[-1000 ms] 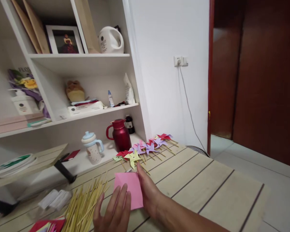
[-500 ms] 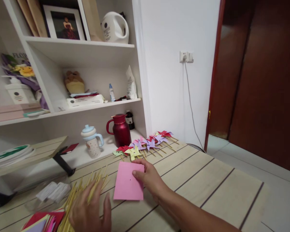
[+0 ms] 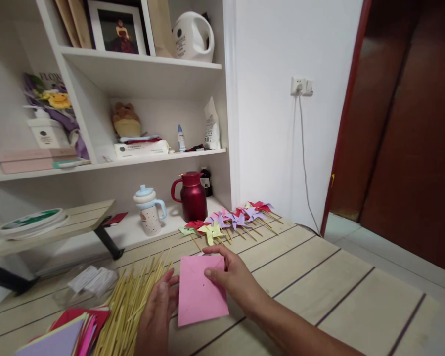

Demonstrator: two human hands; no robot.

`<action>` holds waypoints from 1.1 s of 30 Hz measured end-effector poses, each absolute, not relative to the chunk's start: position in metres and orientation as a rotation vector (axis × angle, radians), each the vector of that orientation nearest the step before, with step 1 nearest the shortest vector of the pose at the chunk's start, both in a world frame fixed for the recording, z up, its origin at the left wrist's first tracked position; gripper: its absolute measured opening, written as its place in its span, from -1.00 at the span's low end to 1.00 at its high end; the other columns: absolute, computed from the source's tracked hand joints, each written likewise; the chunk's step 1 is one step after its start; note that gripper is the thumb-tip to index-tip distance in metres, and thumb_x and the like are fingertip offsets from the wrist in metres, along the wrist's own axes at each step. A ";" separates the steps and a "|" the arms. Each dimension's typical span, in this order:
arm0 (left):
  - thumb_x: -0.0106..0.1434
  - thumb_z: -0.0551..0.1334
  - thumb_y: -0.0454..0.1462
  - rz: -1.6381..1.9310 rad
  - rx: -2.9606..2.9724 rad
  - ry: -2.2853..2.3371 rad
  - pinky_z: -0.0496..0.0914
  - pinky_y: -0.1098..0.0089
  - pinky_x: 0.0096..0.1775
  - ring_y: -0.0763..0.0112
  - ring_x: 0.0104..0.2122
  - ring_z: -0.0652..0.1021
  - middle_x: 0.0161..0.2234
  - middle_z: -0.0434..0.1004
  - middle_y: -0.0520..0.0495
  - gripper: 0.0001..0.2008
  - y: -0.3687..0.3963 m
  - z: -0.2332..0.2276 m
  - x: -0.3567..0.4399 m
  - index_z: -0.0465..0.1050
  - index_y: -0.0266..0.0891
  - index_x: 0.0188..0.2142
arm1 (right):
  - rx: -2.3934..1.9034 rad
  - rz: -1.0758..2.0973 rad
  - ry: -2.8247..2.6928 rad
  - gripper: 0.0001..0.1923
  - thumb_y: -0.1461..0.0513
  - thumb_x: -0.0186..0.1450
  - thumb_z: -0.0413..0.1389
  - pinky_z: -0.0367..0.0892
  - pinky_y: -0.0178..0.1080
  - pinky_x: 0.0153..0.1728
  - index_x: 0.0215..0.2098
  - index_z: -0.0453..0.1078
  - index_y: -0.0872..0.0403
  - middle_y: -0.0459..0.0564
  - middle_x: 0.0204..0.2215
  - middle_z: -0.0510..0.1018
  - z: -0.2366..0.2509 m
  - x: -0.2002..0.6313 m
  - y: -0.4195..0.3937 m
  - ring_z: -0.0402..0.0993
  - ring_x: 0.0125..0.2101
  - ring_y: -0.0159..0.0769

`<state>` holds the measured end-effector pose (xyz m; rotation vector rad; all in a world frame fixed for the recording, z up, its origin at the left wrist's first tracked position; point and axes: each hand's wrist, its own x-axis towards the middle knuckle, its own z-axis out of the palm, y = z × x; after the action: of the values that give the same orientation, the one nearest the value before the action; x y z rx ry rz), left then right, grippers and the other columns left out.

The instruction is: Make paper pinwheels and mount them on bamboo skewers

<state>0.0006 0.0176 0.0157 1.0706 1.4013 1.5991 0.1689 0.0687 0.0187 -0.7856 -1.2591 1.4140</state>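
A pink square of paper (image 3: 202, 301) with a small dark hole near its middle is held above the table. My right hand (image 3: 234, 279) pinches its upper right edge, thumb on the front face and fingers behind. Beside the paper's left edge is my left hand (image 3: 160, 301), its fingers stretched out and nothing in its grasp; I cannot tell whether the fingertips touch the edge. Thin wooden sticks (image 3: 128, 291) lie in a pile left of my left hand. Coloured paper squares (image 3: 55, 338) are stacked at the lower left.
Finished paper pinwheels (image 3: 237, 220) on sticks lie at the table's back edge. A clear plastic box (image 3: 91, 282) with white packets sits left of the sticks. Behind stand a spotted cup (image 3: 149, 215) and a red jug (image 3: 193, 200), below white shelves (image 3: 141, 160).
My left hand has moved from over the sticks to the right, up to the paper's left side. The pink paper stays in my right hand, slightly turned. The view has shifted left.
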 end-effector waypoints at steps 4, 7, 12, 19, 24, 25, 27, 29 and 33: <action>0.15 0.15 0.11 1.588 1.188 1.496 0.31 -0.06 0.14 -0.06 -0.02 0.54 -0.19 0.66 -0.19 -0.54 0.011 0.029 0.000 0.62 -0.14 -0.29 | -0.801 1.375 -1.334 -0.51 0.23 0.09 0.26 0.24 -0.34 -0.48 0.00 0.37 0.09 -0.14 -0.47 0.47 0.020 0.170 0.066 0.36 -0.51 -0.37; 0.17 0.17 0.02 1.545 1.251 1.564 0.27 -0.05 0.17 -0.04 -0.07 0.55 -0.21 0.66 -0.15 -0.65 0.008 0.031 0.001 0.63 -0.10 -0.32 | -0.846 1.304 -1.410 -0.53 0.25 0.11 0.24 0.21 -0.36 -0.51 0.01 0.38 0.05 -0.17 -0.49 0.43 0.020 0.170 0.064 0.32 -0.52 -0.38; 0.12 0.28 -0.08 1.504 1.261 1.446 0.34 -0.02 0.12 -0.06 0.00 0.53 -0.28 0.68 -0.11 -0.80 0.003 0.031 -0.003 0.63 -0.07 -0.36 | -0.971 1.152 -1.504 -0.53 0.30 0.10 0.21 0.18 -0.36 -0.52 0.01 0.43 0.02 -0.17 -0.48 0.41 0.021 0.170 0.062 0.27 -0.53 -0.40; -0.16 0.45 -0.06 1.583 1.156 1.497 0.39 0.00 0.10 -0.11 -0.02 0.55 -0.34 0.70 -0.09 -0.77 -0.001 0.024 -0.004 0.61 -0.07 -0.49 | -0.959 1.218 -1.526 -0.53 0.28 0.11 0.21 0.16 -0.36 -0.54 0.02 0.42 0.01 -0.21 -0.55 0.35 0.020 0.169 0.063 0.23 -0.56 -0.41; -0.03 0.40 -0.03 1.427 1.012 1.333 0.46 0.05 0.00 -0.04 -0.09 0.60 -0.34 0.69 -0.15 -0.74 -0.004 0.032 0.009 0.61 -0.16 -0.49 | -0.943 1.161 -1.616 -0.58 0.29 0.09 0.23 0.19 -0.35 -0.49 -0.05 0.48 0.00 -0.17 -0.49 0.43 0.016 0.167 0.060 0.27 -0.52 -0.39; 0.00 0.38 -0.04 1.384 0.983 1.258 0.47 0.08 -0.02 -0.02 -0.11 0.61 -0.34 0.69 -0.16 -0.73 -0.004 0.034 0.012 0.61 -0.19 -0.45 | -0.919 1.162 -1.619 -0.58 0.28 0.09 0.24 0.20 -0.35 -0.48 -0.05 0.48 0.00 -0.16 -0.46 0.45 0.016 0.166 0.059 0.29 -0.51 -0.38; 0.00 0.39 -0.08 1.396 0.906 1.190 0.50 0.14 -0.06 0.03 -0.17 0.63 -0.37 0.69 -0.15 -0.74 -0.002 0.036 0.013 0.62 -0.24 -0.42 | -0.833 1.252 -1.583 -0.61 0.25 0.10 0.26 0.20 -0.35 -0.47 -0.07 0.47 0.01 -0.14 -0.43 0.48 0.015 0.164 0.058 0.31 -0.49 -0.38; 0.00 0.42 -0.13 1.440 0.822 1.168 0.51 0.19 -0.09 0.08 -0.20 0.65 -0.36 0.69 -0.13 -0.73 0.001 0.034 0.010 0.62 -0.27 -0.36 | -0.733 1.426 -1.493 -0.60 0.17 0.12 0.27 0.16 -0.37 -0.50 -0.07 0.42 0.04 -0.17 -0.49 0.44 0.015 0.163 0.057 0.27 -0.54 -0.42; 0.03 0.41 -0.18 1.475 0.667 1.098 0.53 0.22 -0.14 0.13 -0.22 0.65 -0.33 0.70 -0.11 -0.68 0.008 0.026 0.000 0.59 -0.27 -0.21 | -0.686 1.589 -1.395 -0.49 0.06 0.10 0.32 0.14 -0.37 -0.51 -0.06 0.37 0.08 -0.24 -0.61 0.37 0.014 0.163 0.059 0.28 -0.60 -0.44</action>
<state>0.0004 0.0079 0.0264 0.6669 1.0985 1.4747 0.1630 0.0594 0.0143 -0.6859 -1.3951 1.5887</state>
